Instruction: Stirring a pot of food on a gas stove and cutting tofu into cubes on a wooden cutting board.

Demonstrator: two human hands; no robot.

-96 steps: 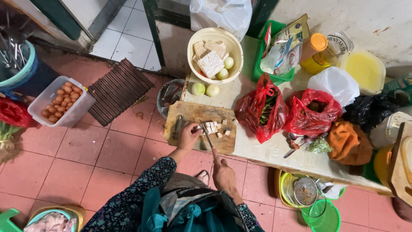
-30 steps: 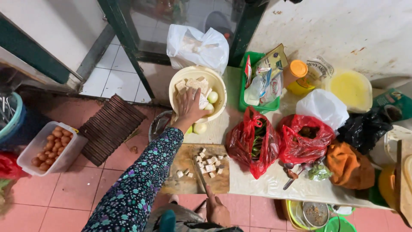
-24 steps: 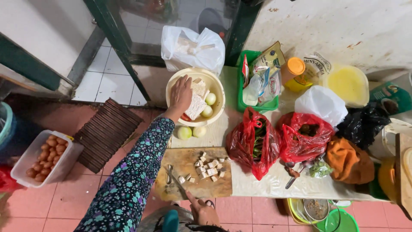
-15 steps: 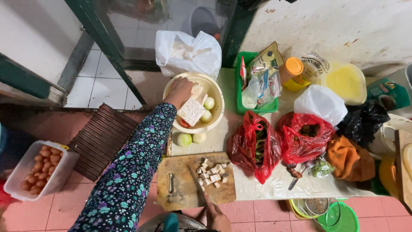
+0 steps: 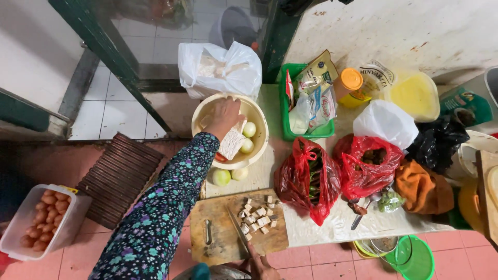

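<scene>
The left hand (image 5: 224, 115) reaches into the cream bowl (image 5: 258, 150) and its fingers close on a pale block (image 5: 232, 143), which lies just under the palm, inside the bowl. Beside this block, toward the right of the hand, two pale round fruits (image 5: 248, 137) lie in the same bowl. The right hand (image 5: 261, 265) is at the bottom edge, well apart from the left hand, and it grips a knife (image 5: 238, 229); the blade rests on the wooden cutting board (image 5: 218, 243). Small pale cubes (image 5: 257, 217) lie on the board just beyond the blade, between the two hands. Two green round fruits (image 5: 230, 176) lie on the surface (image 5: 332, 228) between the bowl and the board. A red bag (image 5: 308, 179) stands right of both hands.
</scene>
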